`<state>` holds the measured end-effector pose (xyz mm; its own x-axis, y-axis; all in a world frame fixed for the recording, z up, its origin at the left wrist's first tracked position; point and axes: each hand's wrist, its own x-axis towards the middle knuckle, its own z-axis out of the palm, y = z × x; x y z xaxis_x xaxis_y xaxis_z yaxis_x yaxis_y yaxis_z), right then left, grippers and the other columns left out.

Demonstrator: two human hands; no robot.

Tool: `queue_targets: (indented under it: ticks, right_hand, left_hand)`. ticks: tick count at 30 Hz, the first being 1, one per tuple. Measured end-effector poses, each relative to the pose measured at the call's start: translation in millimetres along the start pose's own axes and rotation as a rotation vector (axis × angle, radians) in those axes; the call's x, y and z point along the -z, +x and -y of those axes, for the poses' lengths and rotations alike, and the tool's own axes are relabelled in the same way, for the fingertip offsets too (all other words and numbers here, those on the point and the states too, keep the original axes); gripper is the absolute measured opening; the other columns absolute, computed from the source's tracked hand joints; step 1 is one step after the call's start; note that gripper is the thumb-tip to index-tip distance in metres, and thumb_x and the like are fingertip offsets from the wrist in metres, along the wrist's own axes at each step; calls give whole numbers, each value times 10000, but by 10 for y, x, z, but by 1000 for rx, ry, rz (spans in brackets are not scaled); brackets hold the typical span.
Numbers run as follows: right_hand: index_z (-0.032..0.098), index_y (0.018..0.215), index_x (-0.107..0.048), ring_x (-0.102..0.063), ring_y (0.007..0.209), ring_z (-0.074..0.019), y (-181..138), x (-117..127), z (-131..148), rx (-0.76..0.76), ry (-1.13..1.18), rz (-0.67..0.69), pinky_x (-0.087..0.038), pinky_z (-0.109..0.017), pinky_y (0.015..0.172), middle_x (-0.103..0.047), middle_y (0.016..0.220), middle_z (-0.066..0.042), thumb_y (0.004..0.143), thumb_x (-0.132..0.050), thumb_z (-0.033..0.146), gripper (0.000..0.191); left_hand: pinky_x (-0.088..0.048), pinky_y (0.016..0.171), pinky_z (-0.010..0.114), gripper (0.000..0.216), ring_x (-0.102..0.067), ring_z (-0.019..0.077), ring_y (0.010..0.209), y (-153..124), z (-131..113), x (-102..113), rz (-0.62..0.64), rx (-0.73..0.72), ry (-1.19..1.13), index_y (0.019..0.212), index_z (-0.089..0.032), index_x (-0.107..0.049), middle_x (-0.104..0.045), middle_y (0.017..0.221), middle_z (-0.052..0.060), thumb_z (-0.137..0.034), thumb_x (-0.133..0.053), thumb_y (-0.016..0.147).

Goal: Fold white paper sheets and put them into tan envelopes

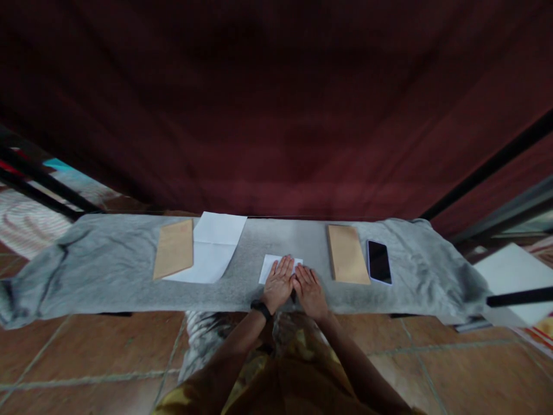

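Note:
A small folded white paper (268,264) lies on the grey cloth in front of me. Flat on top of it rests my left hand (279,282), fingers stretched forward, a dark band around the wrist. My right hand (309,290) lies flat beside it, its fingertips on the paper's right edge. Both hands hide much of the paper. To the left is a larger white sheet (213,253) with a crease across it, its lower left part under a tan envelope or board (174,249).
The narrow table has a grey plush cloth (116,259). On the right are a thicker tan block or packet (348,253) and a dark-screened phone (379,262). White sheets (518,276) stand off the right end. A dark red curtain (276,144) hangs behind; floor tiles (103,346) show below.

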<state>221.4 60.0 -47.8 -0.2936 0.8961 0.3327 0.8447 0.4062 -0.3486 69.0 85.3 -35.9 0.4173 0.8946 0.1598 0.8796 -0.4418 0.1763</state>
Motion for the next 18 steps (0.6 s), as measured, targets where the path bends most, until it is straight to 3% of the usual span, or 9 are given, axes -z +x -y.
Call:
queue_targets:
  ticks: [8, 12, 18]
  right_hand:
    - [100, 1517, -344, -382, 1425, -252, -69, -102, 29, -25, -148, 32, -257, -479, 1182, -419, 1533, -139, 1036, -343, 355, 544]
    - [90, 1516, -345, -375, 1428, -255, -54, -62, 50, -28, -162, 43, -241, -467, 1188, -424, 1529, -136, 1034, -344, 371, 558]
    - [78, 1496, -383, -375, 1425, -250, -47, -11, 68, -32, -168, 47, -214, -451, 1200, -403, 1542, -123, 1026, -351, 350, 543]
  left_hand:
    - [-217, 1211, 447, 546, -303, 231, 1472, -88, 377, 118, -33, 252, 43, 1518, -139, -343, -382, 1568, 107, -319, -278, 1005]
    - [-277, 1170, 448, 497, -393, 255, 1409, -54, 502, 247, -7, 276, 34, 1461, -168, -441, -472, 1514, 97, -279, -333, 988]
    - [-413, 1013, 400, 365, -542, 264, 1182, 209, 573, 393, 45, 308, 5, 1275, -175, -587, -618, 1296, 118, -224, -449, 941]
